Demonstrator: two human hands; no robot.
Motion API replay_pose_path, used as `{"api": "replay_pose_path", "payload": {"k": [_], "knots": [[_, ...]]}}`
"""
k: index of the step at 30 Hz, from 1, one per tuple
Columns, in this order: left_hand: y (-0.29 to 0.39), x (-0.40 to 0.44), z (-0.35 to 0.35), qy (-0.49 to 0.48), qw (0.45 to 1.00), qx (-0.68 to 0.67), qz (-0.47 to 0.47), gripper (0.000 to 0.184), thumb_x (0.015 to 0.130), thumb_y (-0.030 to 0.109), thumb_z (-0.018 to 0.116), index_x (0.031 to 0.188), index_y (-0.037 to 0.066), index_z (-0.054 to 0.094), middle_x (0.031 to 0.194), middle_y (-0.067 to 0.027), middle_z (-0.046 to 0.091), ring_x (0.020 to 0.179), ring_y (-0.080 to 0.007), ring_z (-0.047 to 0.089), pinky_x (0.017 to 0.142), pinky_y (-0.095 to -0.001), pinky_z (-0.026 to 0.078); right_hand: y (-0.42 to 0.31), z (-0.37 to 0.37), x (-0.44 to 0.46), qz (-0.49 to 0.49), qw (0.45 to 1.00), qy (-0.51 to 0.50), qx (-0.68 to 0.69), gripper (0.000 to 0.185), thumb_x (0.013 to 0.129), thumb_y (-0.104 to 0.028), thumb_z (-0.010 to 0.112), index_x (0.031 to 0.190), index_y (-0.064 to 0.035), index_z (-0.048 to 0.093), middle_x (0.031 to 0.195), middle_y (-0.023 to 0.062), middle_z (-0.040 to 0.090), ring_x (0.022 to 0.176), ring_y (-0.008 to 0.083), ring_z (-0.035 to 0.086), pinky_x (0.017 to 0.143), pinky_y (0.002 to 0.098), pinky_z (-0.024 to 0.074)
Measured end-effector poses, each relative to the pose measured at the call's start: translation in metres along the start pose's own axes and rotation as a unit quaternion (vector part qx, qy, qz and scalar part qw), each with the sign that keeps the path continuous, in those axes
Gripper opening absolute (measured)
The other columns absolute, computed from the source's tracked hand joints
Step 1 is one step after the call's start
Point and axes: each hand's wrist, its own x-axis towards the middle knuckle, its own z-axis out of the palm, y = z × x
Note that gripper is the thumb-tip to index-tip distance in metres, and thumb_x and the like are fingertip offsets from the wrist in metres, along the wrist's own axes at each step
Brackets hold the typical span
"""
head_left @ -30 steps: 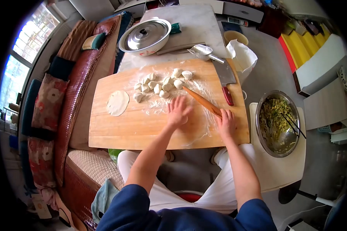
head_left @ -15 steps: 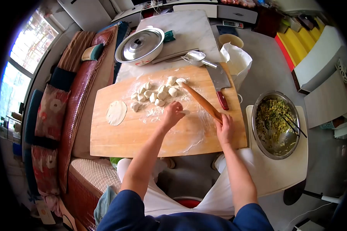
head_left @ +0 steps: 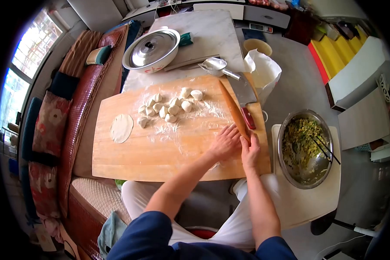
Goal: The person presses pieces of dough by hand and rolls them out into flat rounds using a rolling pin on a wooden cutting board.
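Note:
My right hand [head_left: 250, 151] is closed around the near end of a tapered wooden rolling pin [head_left: 232, 106], which slants away over the right side of the board. Beside it, my left hand [head_left: 226, 142] lies palm down on the floured wooden board [head_left: 125, 162], fingers stretched towards the pin. Whatever is under that palm is hidden. Several small dough pieces [head_left: 174, 102] sit in a cluster across the board's far middle. A flat, round dough wrapper [head_left: 122, 128] lies at the left.
A cleaver [head_left: 248, 118] rests along the board's right edge, partly behind the pin. Behind stand a metal scoop with flour [head_left: 215, 64] and a lidded bowl [head_left: 173, 55]. At the right, a steel bowl of chopped filling [head_left: 283, 145] holds chopsticks [head_left: 327, 151].
My left hand has moved right and flattened onto the board beside the pin. The rolling pin has swung right, its far end now away from the dough pieces and near the cleaver.

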Motion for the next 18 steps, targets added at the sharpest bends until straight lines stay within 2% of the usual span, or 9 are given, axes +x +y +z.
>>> {"api": "replay_pose_path", "payload": {"k": [2,5,6,8,11,14,15,18], "knots": [[-0.013,-0.044,-0.014,0.030,0.998,-0.013,0.058,0.053,0.093,0.028,0.055,0.142,0.007,0.049,0.155,-0.0131,0.038,0.147,-0.0320,0.029,0.121,-0.0481,0.023,-0.004,-0.001,0.001,0.007,1.000,0.000,0.010,0.035,0.093,-0.023,0.069,0.118,-0.0009,0.061,0.102,0.0161,0.064,0.094,0.0359,0.063,0.080,0.0420,0.0501],[-0.054,-0.107,-0.033,0.010,0.999,-0.004,-0.031,0.054,0.095,0.029,0.055,0.143,0.007,0.048,0.157,-0.0092,0.038,0.149,-0.0310,0.028,0.120,-0.0483,0.024,0.002,0.002,-0.001,-0.006,1.000,-0.003,0.003,0.034,0.092,-0.022,0.070,0.117,0.0003,0.061,0.101,0.0167,0.064,0.094,0.0361,0.063,0.080,0.0420,0.0500],[-0.063,-0.121,-0.043,0.000,0.997,-0.048,-0.056,0.053,0.097,0.031,0.054,0.145,0.009,0.047,0.156,-0.0087,0.041,0.147,-0.0309,0.031,0.120,-0.0487,0.024,0.003,0.004,-0.002,-0.013,1.000,-0.006,-0.003,0.036,0.091,-0.022,0.071,0.117,0.0007,0.061,0.101,0.0174,0.064,0.094,0.0369,0.062,0.080,0.0423,0.0500],[-0.088,-0.128,-0.037,0.034,0.950,-0.273,-0.145,0.053,0.099,0.039,0.053,0.146,0.014,0.047,0.156,-0.0072,0.040,0.149,-0.0292,0.027,0.121,-0.0496,0.022,0.009,0.009,-0.003,-0.031,0.999,-0.013,-0.013,0.036,0.091,-0.022,0.071,0.117,0.0007,0.061,0.101,0.0175,0.064,0.094,0.0373,0.062,0.080,0.0429,0.0497],[-0.082,-0.092,-0.046,0.167,0.943,-0.170,-0.234,0.057,0.099,0.045,0.050,0.149,0.017,0.044,0.158,-0.0062,0.037,0.150,-0.0312,0.024,0.122,-0.0510,0.018,0.014,0.014,-0.006,-0.048,0.998,-0.020,-0.041,0.036,0.090,-0.021,0.071,0.118,0.0003,0.061,0.101,0.0171,0.064,0.095,0.0371,0.061,0.080,0.0432,0.0495],[-0.053,-0.083,-0.025,0.079,0.960,0.061,-0.263,0.060,0.099,0.047,0.050,0.152,0.021,0.039,0.162,-0.0040,0.030,0.150,-0.0339,0.021,0.122,-0.0545,0.015,0.010,0.011,-0.007,-0.037,0.997,-0.042,-0.055,0.036,0.089,-0.019,0.071,0.118,-0.0005,0.061,0.102,0.0167,0.064,0.096,0.0368,0.061,0.080,0.0430,0.0494],[-0.049,-0.082,-0.026,0.067,0.963,0.073,-0.250,0.065,0.097,0.053,0.048,0.154,0.025,0.035,0.164,-0.0029,0.023,0.152,-0.0342,0.016,0.121,-0.0574,0.010,0.007,0.010,-0.005,-0.036,0.997,-0.045,-0.059,0.035,0.089,-0.018,0.071,0.118,-0.0009,0.061,0.102,0.0164,0.064,0.096,0.0367,0.061,0.081,0.0431,0.0495],[-0.043,-0.090,-0.027,0.071,0.963,0.075,-0.248,0.066,0.097,0.053,0.049,0.155,0.024,0.034,0.165,-0.0028,0.023,0.152,-0.0337,0.014,0.122,-0.0571,0.010,0.004,0.009,-0.008,-0.042,0.995,-0.056,-0.075,0.035,0.088,-0.017,0.071,0.118,-0.0019,0.060,0.103,0.0152,0.064,0.096,0.0362,0.061,0.081,0.0435,0.0499]]}}
